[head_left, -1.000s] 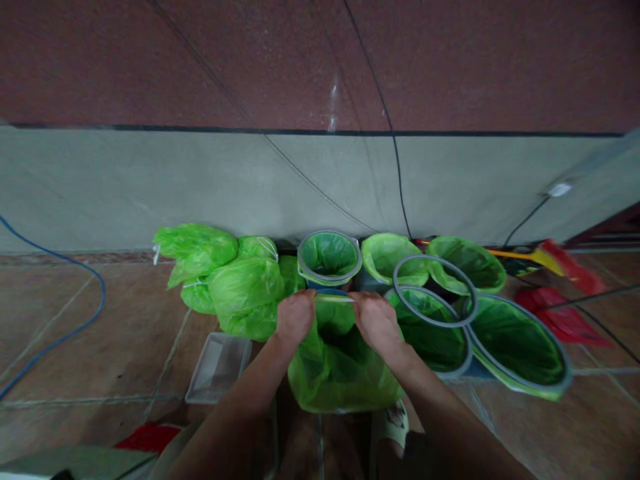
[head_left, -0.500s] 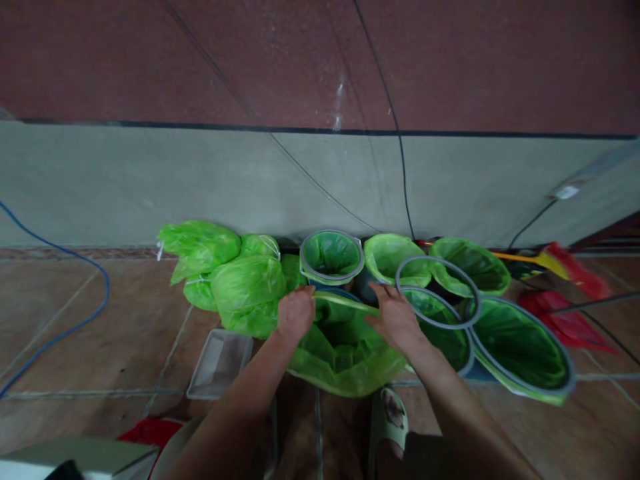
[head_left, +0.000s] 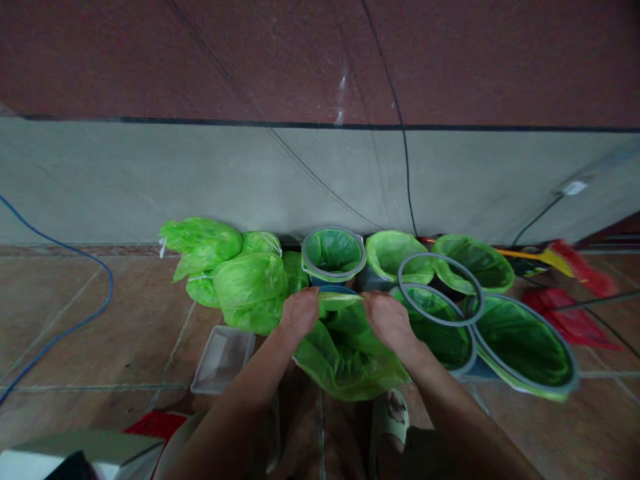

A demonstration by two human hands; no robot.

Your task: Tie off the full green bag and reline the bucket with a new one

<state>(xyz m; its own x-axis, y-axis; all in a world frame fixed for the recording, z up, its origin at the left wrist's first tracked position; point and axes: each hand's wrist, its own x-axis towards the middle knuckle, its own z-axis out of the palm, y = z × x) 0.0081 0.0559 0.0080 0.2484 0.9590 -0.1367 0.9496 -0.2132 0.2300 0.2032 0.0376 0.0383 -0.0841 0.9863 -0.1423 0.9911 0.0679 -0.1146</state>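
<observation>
My left hand [head_left: 299, 313] and my right hand [head_left: 388, 320] both pinch the top edge of a loose green plastic bag [head_left: 345, 353] that hangs over a blue bin, whose rim [head_left: 336, 289] shows between my hands. The bag's edge is stretched taut between the two hands. Right behind stands a small grey-rimmed bin lined in green [head_left: 333, 253].
Tied full green bags [head_left: 235, 273] lie left against the wall. More green-lined bins [head_left: 523, 343] and a loose grey ring [head_left: 440, 288] stand to the right. A clear plastic tray [head_left: 223, 360] lies on the tiles; a blue cable [head_left: 75, 313] runs left, red items [head_left: 570, 320] lie right.
My right hand let the bag's edge go slack and moved outward, then came back in; both hands now hold the edge taut again over the bin rim.
</observation>
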